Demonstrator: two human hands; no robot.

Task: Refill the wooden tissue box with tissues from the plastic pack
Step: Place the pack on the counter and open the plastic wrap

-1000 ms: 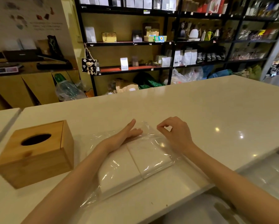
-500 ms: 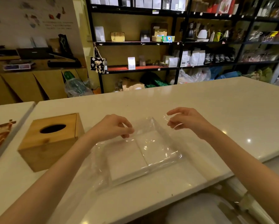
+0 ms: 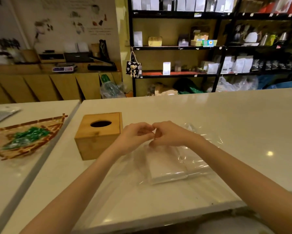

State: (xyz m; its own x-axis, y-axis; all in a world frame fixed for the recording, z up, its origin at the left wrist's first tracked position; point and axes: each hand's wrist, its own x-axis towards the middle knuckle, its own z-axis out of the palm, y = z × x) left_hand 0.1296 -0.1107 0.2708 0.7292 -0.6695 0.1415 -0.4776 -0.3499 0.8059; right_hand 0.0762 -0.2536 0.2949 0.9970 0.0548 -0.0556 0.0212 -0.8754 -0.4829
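Both my hands have come together since half a second ago, when they were spread to either side of the pack's far edge. Now my left hand (image 3: 135, 137) and right hand (image 3: 171, 134) meet at frame centre, fingertips touching, fingers curled in a pinch just above the far end of the pack (image 3: 172, 164). I seem to be nipping a bit of the clear film between them, though the blur keeps me from telling how much film, if any, is in each pinch. Both forearms run in from the lower corners of the frame and converge over the pack.

My view has also swung left: the box (image 3: 98, 135) sits just left of my left hand, upright, its oval slot on top and its lid shut. It is near the pack but apart from it. White tissues lie flat inside the film, below my hands at centre right, with loose film crumpled out to the right.

Further left, across a seam in the counter (image 3: 226, 119), a woven tray (image 3: 23, 141) holds something green. Bare counter stretches behind and to the right of my hands, up to its far edge below the shelves (image 3: 175, 48).
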